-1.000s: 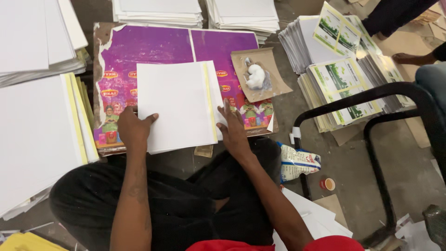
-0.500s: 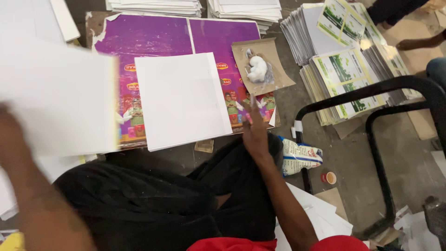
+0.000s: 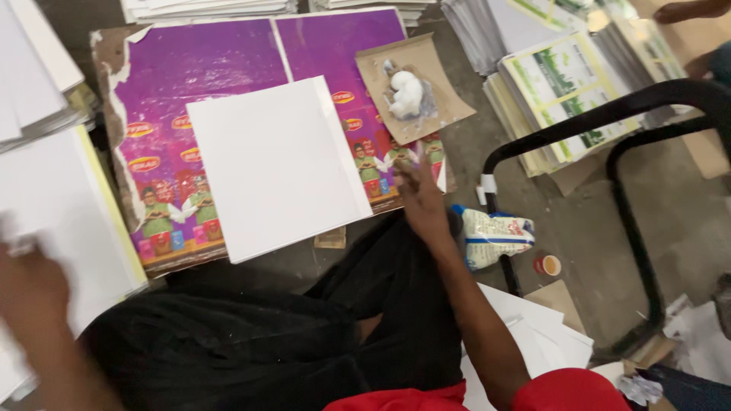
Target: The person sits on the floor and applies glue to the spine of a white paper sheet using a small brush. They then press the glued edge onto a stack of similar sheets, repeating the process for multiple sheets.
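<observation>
Floor workspace, purple printed sheet (image 3: 228, 68) spread as mat. White board (image 3: 278, 167) lies flat on it, bare, nothing stuck on yet. Paper stack (image 3: 53, 205) at left. Brown card (image 3: 438, 76) with white glue blob (image 3: 406, 93) just beyond board. Right hand (image 3: 417, 190), fingers extended toward glue, empty. Left hand (image 3: 30, 285) blurred by stack; grip unclear. Gluing judged barely started.

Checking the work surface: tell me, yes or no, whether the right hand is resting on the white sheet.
No: the right hand lies on the purple printed board, beside the white sheet.
</observation>
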